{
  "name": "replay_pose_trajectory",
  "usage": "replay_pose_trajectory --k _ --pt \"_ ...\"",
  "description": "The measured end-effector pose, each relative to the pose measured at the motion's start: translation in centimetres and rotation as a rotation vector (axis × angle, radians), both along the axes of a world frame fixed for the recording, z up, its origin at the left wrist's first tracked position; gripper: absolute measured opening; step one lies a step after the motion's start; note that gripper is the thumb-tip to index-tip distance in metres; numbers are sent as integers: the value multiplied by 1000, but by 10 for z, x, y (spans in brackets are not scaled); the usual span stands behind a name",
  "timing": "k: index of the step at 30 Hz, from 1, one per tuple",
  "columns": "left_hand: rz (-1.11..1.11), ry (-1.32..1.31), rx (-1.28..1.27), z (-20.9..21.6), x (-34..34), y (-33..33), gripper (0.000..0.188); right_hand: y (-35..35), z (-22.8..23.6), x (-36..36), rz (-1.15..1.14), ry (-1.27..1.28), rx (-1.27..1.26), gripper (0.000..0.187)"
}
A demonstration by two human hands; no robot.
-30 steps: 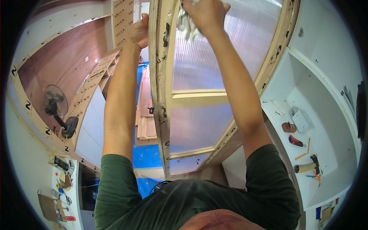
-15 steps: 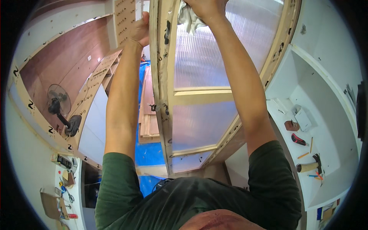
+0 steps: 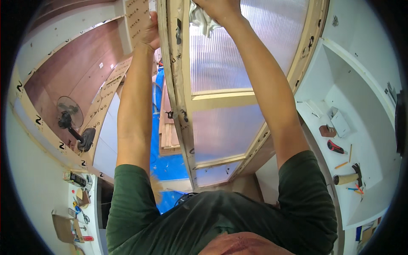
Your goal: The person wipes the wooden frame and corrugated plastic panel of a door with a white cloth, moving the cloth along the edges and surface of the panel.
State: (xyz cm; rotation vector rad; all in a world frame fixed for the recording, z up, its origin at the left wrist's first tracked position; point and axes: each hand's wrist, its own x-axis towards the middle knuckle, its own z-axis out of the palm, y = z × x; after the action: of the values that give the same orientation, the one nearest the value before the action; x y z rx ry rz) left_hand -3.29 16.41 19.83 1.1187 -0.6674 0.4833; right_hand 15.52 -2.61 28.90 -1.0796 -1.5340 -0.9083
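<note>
A tall door (image 3: 222, 100) with a pale wooden frame and ribbed translucent panels (image 3: 225, 55) stands upright in front of me. My right hand (image 3: 223, 9), cut off by the top of the picture, is closed on a crumpled white cloth (image 3: 205, 22) and presses it against the upper panel near the left frame member. At the door's left edge is my left hand (image 3: 152, 33), thumb up, its palm against the edge; the other fingers are mostly hidden behind the frame.
Right, a white shelf (image 3: 312, 123) holds a hammer (image 3: 347, 179), a red utility knife (image 3: 335, 147) and pencils. Left are a black fan (image 3: 70, 121) and a ledge with scissors (image 3: 86, 218) and other tools. Wooden boards (image 3: 169, 131) lie on blue sheeting (image 3: 170, 165) behind the door.
The whole view has tilted slightly, so the door's top, both hands and the cloth sit a little farther left. Against the door, hands and cloth stay in nearly the same place.
</note>
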Motion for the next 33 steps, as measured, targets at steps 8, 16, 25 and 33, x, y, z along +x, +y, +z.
replay_pose_trajectory --k 8,16,25,33 --pt "362 -7 -15 1 -26 -16 72 -15 -177 -12 47 -89 -229 23" --pt "466 -14 128 11 9 -59 93 1 -128 3 50 1 -48 29" --pt "310 -30 162 2 16 -27 66 -20 -219 27 -39 -253 -445 11" --pt "1402 -211 293 22 -28 -91 69 -132 -349 91 420 67 -1100 35"
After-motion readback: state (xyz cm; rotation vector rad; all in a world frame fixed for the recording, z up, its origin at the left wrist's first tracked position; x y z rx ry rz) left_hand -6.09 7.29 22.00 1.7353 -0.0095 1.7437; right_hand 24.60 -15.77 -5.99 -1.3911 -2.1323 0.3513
